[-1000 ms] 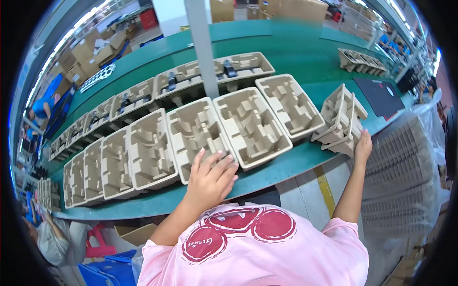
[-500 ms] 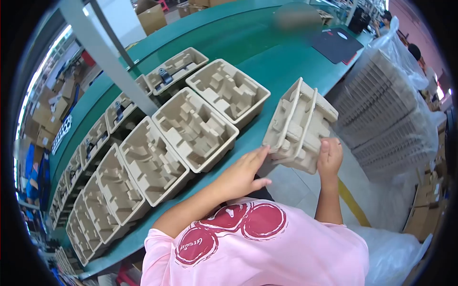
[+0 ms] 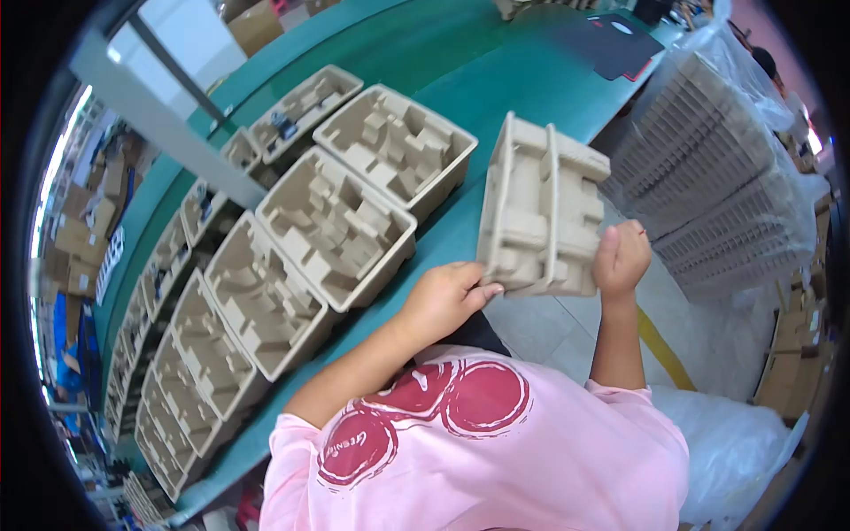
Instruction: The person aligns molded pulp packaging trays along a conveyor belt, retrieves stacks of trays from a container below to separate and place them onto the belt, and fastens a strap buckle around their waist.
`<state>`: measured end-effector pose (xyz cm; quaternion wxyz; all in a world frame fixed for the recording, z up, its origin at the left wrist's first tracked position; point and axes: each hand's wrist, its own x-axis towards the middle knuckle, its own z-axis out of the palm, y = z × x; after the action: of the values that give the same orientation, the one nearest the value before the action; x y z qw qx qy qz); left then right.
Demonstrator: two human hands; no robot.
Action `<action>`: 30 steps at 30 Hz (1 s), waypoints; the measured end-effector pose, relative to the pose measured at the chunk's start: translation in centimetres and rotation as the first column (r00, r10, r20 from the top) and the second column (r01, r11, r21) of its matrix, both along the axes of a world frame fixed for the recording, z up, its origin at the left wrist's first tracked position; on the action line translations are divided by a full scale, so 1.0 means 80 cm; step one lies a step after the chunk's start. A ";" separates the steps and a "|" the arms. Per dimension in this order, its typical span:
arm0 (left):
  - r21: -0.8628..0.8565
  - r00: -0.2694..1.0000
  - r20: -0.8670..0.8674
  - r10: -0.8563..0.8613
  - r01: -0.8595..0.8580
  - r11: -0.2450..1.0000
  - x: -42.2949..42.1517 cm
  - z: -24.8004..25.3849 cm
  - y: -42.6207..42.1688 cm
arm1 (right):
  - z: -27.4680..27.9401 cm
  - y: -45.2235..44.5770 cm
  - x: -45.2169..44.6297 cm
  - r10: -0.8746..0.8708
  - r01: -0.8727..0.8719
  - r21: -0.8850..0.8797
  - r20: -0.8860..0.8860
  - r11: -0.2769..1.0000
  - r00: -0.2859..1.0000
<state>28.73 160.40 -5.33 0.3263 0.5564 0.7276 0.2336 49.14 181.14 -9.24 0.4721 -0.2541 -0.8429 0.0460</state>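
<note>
Between my hands are nested moulded-pulp trays point(image 3: 527, 208), beige and tilted on their side, with two rims showing. My left hand point(image 3: 450, 296) is closed on their lower left corner, the thumb at the near edge. Along the right side my right hand point(image 3: 622, 257) grips them, its fingertips hidden behind the pulp. Left of them, a row of similar open trays point(image 3: 403, 146) with shaped hollows runs along the green bench point(image 3: 447, 217). Behind that row, a second line of trays point(image 3: 305, 113) holds small dark parts point(image 3: 283, 124).
A tall stack of pulp trays point(image 3: 699, 168) in clear plastic stands at the right. A grey metal post point(image 3: 168, 128) rises among the bench trays. A black mat point(image 3: 620, 44) lies at the bench's far end. Clear plastic bagging point(image 3: 735, 460) is at lower right, near cardboard boxes point(image 3: 788, 367).
The held trays have turned more upright and shifted slightly left. My left fingers, flat against the corner before, have closed on it. The whole view has shifted a little.
</note>
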 end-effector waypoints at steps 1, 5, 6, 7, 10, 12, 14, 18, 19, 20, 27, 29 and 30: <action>0.176 0.999 0.028 -0.030 0.025 0.984 0.000 0.001 -0.009 | -0.004 0.004 0.002 0.042 -0.041 -0.010 0.024 0.999 0.999; 0.221 0.924 0.381 -0.020 -0.070 0.973 -0.024 0.034 -0.102 | -0.016 0.023 -0.012 -0.028 0.031 0.021 -0.117 0.999 0.993; 0.196 0.908 0.413 0.072 -0.166 0.966 -0.033 0.042 -0.138 | -0.022 0.032 -0.010 -0.013 0.018 0.059 -0.091 0.998 0.996; 0.120 0.896 0.433 0.097 -0.164 0.979 -0.041 0.048 -0.174 | -0.031 0.044 -0.008 0.000 0.007 0.098 -0.076 0.995 0.997; -0.092 0.869 0.413 0.274 -0.260 0.961 -0.044 0.064 -0.280 | -0.012 0.067 -0.009 -0.021 0.021 0.103 -0.003 0.994 1.000; -0.182 0.827 0.392 0.404 -0.360 0.915 -0.031 0.060 -0.354 | 0.002 0.079 -0.011 -0.059 0.058 0.026 0.054 0.998 0.997; -0.266 0.779 0.370 0.506 -0.433 0.861 -0.013 0.052 -0.386 | 0.021 0.074 -0.036 -0.065 0.066 -0.056 0.024 0.996 0.998; -0.317 0.732 0.051 0.679 -0.633 0.706 0.049 0.020 -0.395 | 0.038 0.124 -0.069 -0.096 0.108 -0.068 0.159 0.992 0.983; -0.243 0.752 0.105 0.651 -0.616 0.750 0.060 0.002 -0.388 | 0.036 0.130 -0.074 -0.091 0.099 -0.079 0.101 0.992 0.991; -0.162 0.774 0.152 0.615 -0.594 0.788 0.067 -0.015 -0.374 | 0.031 0.134 -0.083 -0.089 0.093 -0.088 0.039 0.992 0.995; 0.304 0.887 0.266 0.377 -0.448 0.841 0.076 -0.117 -0.242 | 0.030 0.130 -0.088 -0.111 0.131 -0.278 0.085 0.952 0.990; 0.380 0.937 0.164 0.307 -0.348 0.857 0.071 -0.120 -0.231 | 0.029 0.132 -0.086 -0.116 0.142 -0.309 0.102 0.940 0.988; 0.305 0.956 0.139 0.258 -0.289 0.907 0.067 -0.116 -0.232 | 0.028 0.133 -0.084 -0.138 0.170 -0.317 0.120 0.933 0.983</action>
<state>34.13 141.87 -14.65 0.2294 0.4826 0.7340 0.4191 42.40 191.76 -7.00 0.3847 -0.3959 -0.8228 0.1352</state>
